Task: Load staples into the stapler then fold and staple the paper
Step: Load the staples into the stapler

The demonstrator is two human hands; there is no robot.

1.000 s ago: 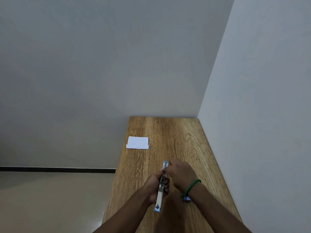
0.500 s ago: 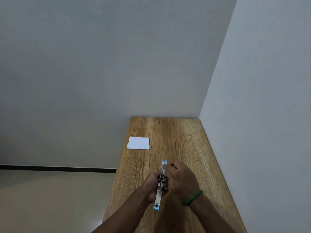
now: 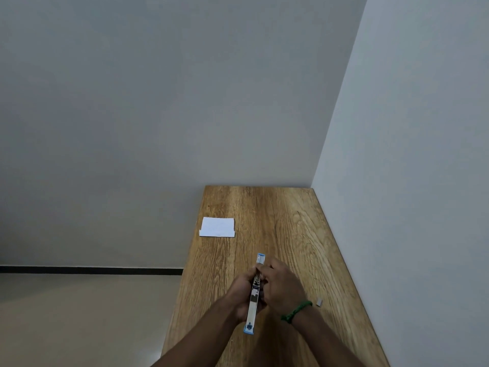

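A blue and silver stapler (image 3: 252, 311) lies swung open lengthwise over the wooden table (image 3: 291, 234), its metal channel facing up. My left hand (image 3: 239, 292) grips it from the left side. My right hand (image 3: 284, 287), with a green band at the wrist, presses its fingertips into the channel near the stapler's middle; what the fingers pinch is hidden. A folded white paper (image 3: 217, 227) lies at the table's left edge, farther away. A small grey strip of staples (image 3: 319, 301) rests on the table right of my right wrist.
The table stands in a corner, with a grey wall behind it and another along its right side. Its left edge drops to a beige floor (image 3: 79, 313).
My right hand has slid slightly nearer along the stapler's channel, and the wrist has shifted, uncovering the small staple strip on the table. The left hand keeps its hold.
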